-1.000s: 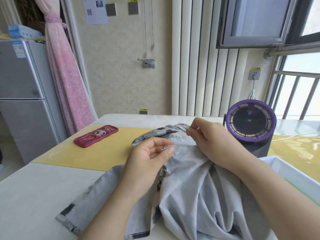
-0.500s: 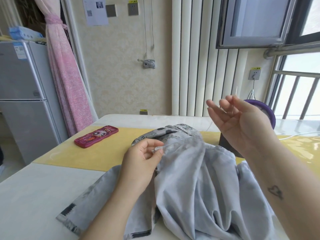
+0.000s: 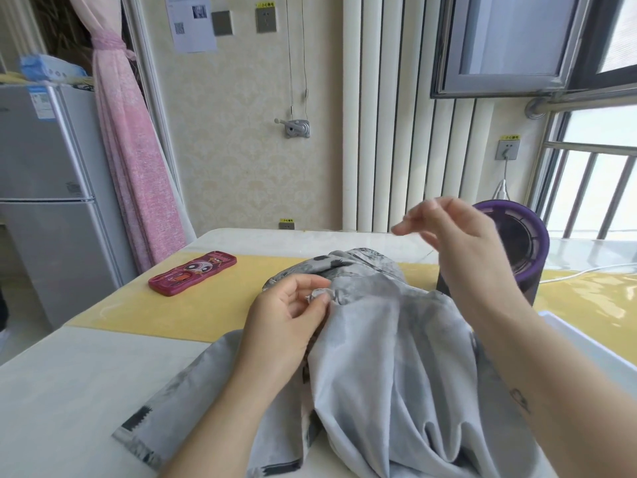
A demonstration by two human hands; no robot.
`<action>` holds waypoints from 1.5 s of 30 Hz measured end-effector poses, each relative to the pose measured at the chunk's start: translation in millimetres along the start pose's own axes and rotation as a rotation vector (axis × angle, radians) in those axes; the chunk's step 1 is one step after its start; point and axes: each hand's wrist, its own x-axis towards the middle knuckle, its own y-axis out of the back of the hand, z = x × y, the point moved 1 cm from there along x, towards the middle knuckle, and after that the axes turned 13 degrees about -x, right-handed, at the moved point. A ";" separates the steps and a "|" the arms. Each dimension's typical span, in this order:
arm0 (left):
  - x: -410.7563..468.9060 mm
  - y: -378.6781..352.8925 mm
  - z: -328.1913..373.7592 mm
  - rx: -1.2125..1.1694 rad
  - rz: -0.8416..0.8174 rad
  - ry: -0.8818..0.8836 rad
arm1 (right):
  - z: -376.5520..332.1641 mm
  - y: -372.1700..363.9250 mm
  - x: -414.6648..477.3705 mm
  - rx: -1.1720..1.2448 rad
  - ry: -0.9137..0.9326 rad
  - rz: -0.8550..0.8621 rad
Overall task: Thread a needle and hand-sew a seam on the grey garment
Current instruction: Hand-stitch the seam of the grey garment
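red cartoon case (image 3: 193,272) flat on yellow mat (image 3: 206,315), well left of the work | left hand (image 3: 286,322) pinches a small fold of the grey garment (image 3: 386,346), cloth heaped just right of the pinch | right hand (image 3: 462,243) raised above the garment, apart, blurred; grip unreadable | purple fan (image 3: 527,250) behind it

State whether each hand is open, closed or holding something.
Left hand: pinches a fold of the garment.
Right hand: raised above it, blurred; grip cannot be told.
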 end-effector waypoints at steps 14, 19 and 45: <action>-2.3 1.3 17.7 -0.127 -0.070 -0.065 | 11.5 -19.5 -15.7 -0.682 0.300 -0.254; -1.8 0.0 12.0 -0.129 -0.052 0.013 | 13.6 -17.4 -15.6 -0.759 0.335 -0.238; -0.2 2.2 9.7 -0.304 -0.042 0.201 | -2.9 1.3 -9.1 -0.846 0.257 -0.542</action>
